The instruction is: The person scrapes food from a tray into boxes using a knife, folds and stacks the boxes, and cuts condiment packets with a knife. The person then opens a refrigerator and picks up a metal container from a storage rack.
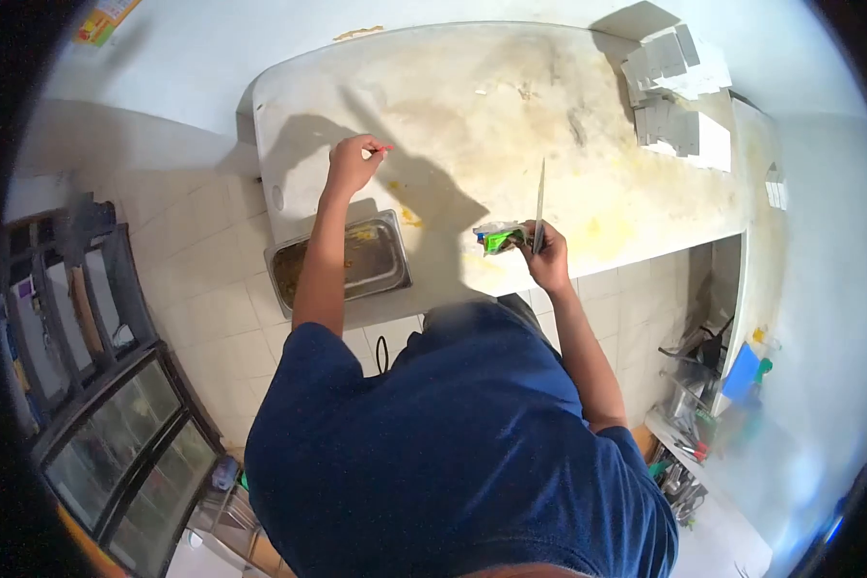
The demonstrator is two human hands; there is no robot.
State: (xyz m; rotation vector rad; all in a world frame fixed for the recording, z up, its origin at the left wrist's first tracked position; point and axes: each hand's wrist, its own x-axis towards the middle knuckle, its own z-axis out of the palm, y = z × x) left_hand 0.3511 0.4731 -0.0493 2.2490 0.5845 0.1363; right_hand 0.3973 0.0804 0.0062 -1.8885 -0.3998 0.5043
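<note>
My left hand (pixel 353 168) is raised over the left part of the white table (pixel 511 125). Its fingertips pinch a small red piece (pixel 383 149), too small to name. Near the table's front edge, my right hand (pixel 549 260) grips a knife (pixel 540 197) with the blade pointing away from me. The same hand also holds a crumpled green and white plastic packet (pixel 499 240), which sticks out to the left of the fingers. Below my left forearm lies a rectangular metal tray (pixel 402 252) with brownish residue inside, partly hidden by the arm.
White cartons (pixel 679 96) stand at the table's back right. Yellow stains and scraps mark the tabletop. To the left is a dark rack (pixel 116 385) with glass panels. Utensils (pixel 684 496) and a blue board (pixel 741 374) are at the lower right.
</note>
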